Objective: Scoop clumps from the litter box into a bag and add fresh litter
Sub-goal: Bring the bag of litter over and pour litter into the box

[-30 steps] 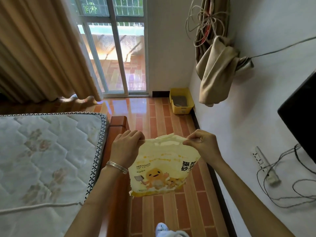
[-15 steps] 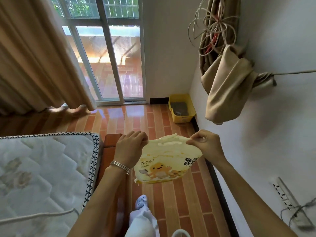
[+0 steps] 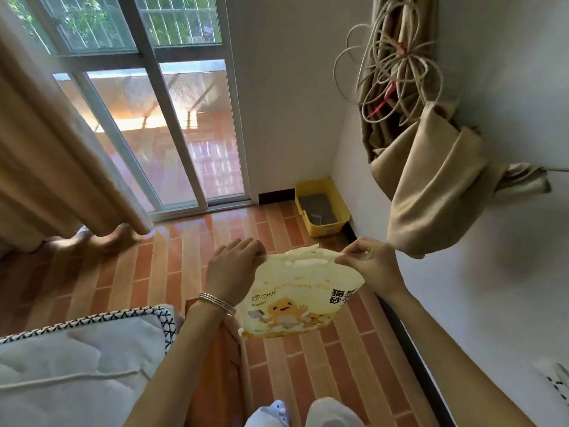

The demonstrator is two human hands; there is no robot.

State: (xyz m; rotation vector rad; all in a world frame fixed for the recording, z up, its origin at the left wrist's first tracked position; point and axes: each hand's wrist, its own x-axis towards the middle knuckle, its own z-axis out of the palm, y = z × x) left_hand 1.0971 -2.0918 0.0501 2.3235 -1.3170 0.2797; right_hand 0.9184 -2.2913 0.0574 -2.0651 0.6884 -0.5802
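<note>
Sunlit window [image 3: 160,124], brick-pattern floor [image 3: 129,272]

My arms are bare — no sleeves; thin silver bangles [image 3: 217,302] ring my left wrist, and I wear pale trousers [image 3: 331,412].

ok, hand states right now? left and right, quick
Left hand: closed, gripping the top left edge of the pale yellow plastic cat litter bag.
Right hand: closed, pinching the same bag's top right corner.
</note>
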